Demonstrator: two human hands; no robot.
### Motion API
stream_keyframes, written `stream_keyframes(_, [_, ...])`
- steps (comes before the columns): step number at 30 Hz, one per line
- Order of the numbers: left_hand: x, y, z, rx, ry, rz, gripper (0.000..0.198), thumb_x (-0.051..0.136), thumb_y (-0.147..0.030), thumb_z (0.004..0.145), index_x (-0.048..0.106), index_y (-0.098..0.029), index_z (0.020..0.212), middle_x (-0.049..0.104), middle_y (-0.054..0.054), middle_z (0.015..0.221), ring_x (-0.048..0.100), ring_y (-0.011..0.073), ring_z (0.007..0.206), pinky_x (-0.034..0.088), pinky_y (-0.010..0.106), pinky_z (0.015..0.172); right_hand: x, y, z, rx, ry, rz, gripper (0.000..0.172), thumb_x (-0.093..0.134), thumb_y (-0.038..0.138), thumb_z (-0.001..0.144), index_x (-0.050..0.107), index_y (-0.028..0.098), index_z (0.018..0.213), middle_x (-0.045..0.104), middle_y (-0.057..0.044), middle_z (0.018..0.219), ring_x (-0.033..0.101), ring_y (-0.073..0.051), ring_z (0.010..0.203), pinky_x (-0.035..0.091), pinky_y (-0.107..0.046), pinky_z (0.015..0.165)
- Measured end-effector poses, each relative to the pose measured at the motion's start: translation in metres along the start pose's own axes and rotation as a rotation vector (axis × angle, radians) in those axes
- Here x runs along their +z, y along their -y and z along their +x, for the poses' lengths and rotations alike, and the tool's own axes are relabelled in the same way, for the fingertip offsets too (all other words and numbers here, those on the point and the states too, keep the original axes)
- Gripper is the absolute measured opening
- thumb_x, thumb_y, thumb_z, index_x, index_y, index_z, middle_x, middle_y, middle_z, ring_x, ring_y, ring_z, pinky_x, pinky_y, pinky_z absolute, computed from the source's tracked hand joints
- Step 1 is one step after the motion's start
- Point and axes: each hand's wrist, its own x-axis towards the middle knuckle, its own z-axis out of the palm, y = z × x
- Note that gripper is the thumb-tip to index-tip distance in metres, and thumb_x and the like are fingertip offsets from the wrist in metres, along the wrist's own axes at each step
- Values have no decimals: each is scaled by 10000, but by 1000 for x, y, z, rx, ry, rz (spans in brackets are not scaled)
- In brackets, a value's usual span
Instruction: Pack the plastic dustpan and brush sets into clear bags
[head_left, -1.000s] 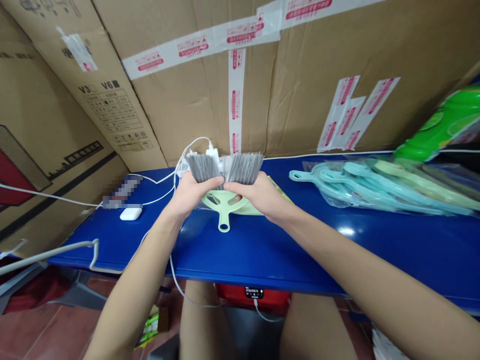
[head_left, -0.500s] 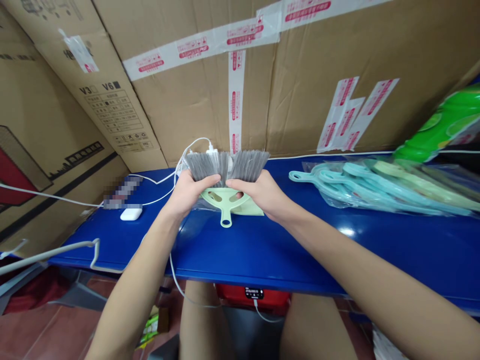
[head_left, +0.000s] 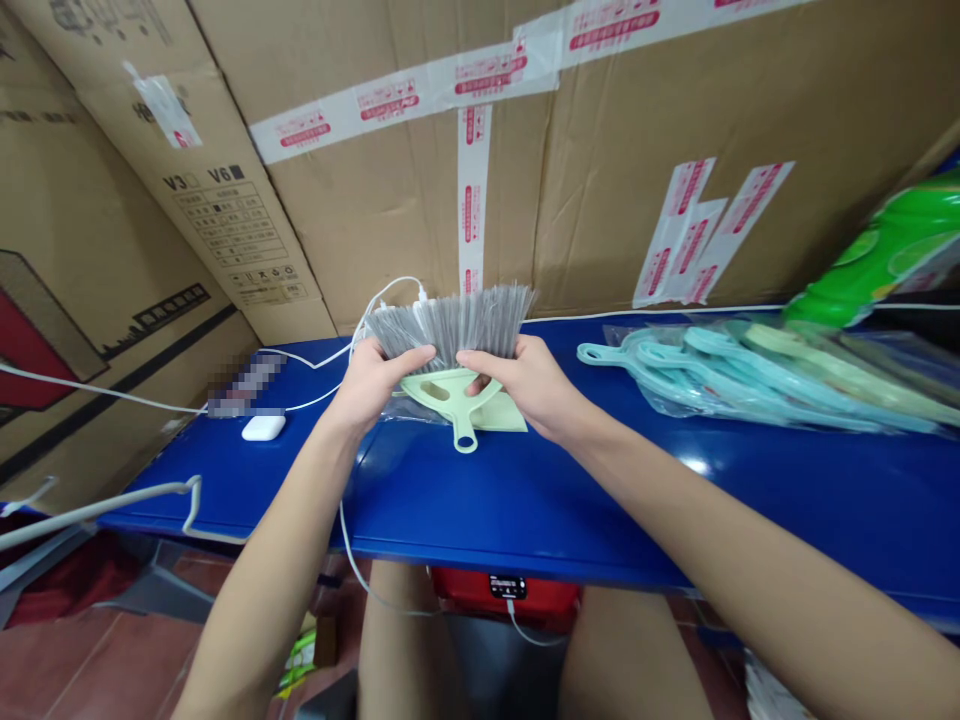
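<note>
Between my hands is a small hand broom (head_left: 457, 390) with a pale green head, a short looped handle pointing toward me, and grey bristles fanned out away from me. My left hand (head_left: 379, 380) grips its left side, thumb lying on the bristles. On the other side my right hand (head_left: 529, 380) holds it the same way, with fingertips showing through a slot in the head. Under the broom lies a pale green flat piece (head_left: 501, 413), mostly covered, with clear plastic wrap beside it on the left.
Bagged light blue and green brooms or dustpans (head_left: 712, 370) lie at the right of the blue table (head_left: 600, 510). Behind them leans a green bottle (head_left: 877, 250). Cardboard boxes (head_left: 405, 200) wall the back. White cables and a white earbud case (head_left: 263, 427) are at the left.
The broom has tilted and turned slightly, its handle loop shifting a little right. The bristles, parted in the middle before, now form one continuous fan. Both hands keep their grip.
</note>
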Motion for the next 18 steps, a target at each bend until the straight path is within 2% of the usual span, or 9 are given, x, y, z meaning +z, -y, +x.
stream_keyframes(6, [-1, -1, 0, 12, -22, -22, 421, 1005, -392, 585, 840, -160, 895, 855, 83, 961, 809, 219, 926, 654, 311, 873, 1, 2, -1, 17, -21, 55, 541, 963, 543, 545, 674, 162, 798, 664, -6, 707, 619, -113, 638, 482, -279, 659])
stream_keyframes(11, [-1, -3, 1, 10, -36, -58, 444, 1020, -402, 559, 846, -157, 886, 852, 81, 951, 801, 210, 920, 646, 307, 891, -1, 2, -1, 45, -18, 68, 610, 968, 594, 542, 685, 161, 864, 663, -12, 671, 640, -134, 692, 493, -287, 688])
stream_keyframes(14, [-2, -4, 2, -1, -50, -61, 432, 1017, -422, 557, 842, -144, 839, 842, 83, 908, 768, 177, 812, 616, 275, 787, 0, 3, -1, 57, -25, 88, 649, 982, 613, 510, 676, 168, 869, 679, -13, 680, 648, -138, 699, 511, -299, 708])
stream_keyframes(18, [-5, -6, 3, -7, -93, -55, 436, 1032, -427, 512, 757, -131, 676, 713, 17, 654, 587, 85, 569, 448, 211, 570, 2, 6, -1, 51, -74, 137, 681, 1006, 605, 436, 667, 168, 834, 674, 4, 685, 645, -123, 670, 530, -303, 716])
